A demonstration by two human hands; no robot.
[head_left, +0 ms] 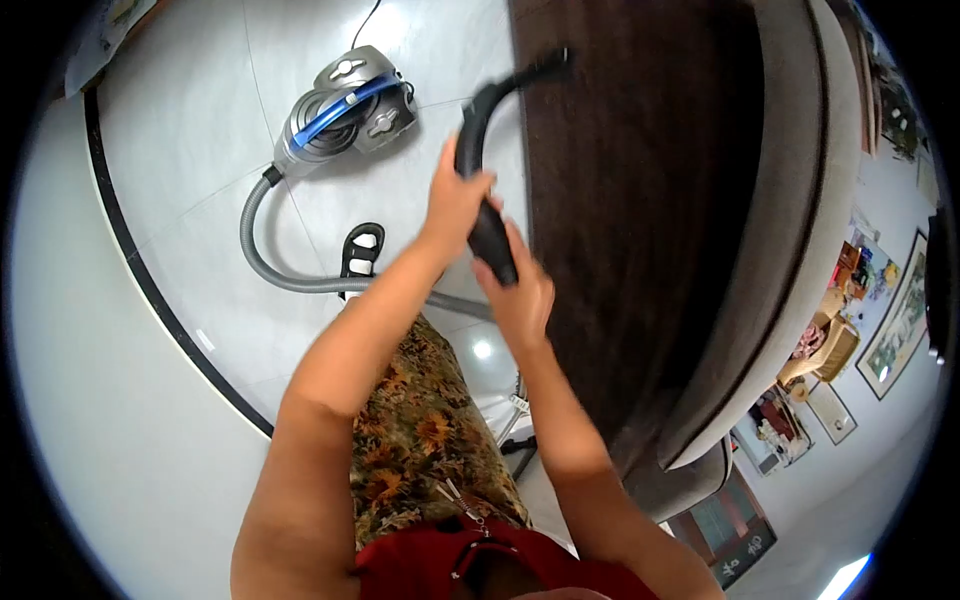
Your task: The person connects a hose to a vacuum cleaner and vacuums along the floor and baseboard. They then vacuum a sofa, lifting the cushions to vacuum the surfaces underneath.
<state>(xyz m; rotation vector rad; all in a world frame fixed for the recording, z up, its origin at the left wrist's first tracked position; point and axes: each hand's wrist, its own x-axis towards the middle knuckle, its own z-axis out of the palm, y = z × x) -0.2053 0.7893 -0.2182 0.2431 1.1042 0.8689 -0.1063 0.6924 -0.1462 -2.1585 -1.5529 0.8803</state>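
My left hand (460,200) is wrapped round the middle of a black curved vacuum cleaner handle (490,240). Lower down, my right hand (525,295) grips the same piece near its thick end. Its thin bent tip (545,68) points up and right, over the edge of a dark brown surface. A ribbed grey hose (255,240) loops from the vacuum cleaner across the floor and passes behind my right wrist. Where the hose joins the handle is hidden. The silver vacuum cleaner (395,85), with a blue carrying handle (335,115), stands on the floor at upper left.
The dark brown surface (620,200) runs along a grey upholstered sofa edge (800,200) on the right. A sandalled foot (362,250) stands on the pale tile floor (200,130). A metal tube (508,428) lies partly hidden beside my leg. Wicker chair (835,350) and framed pictures are farther right.
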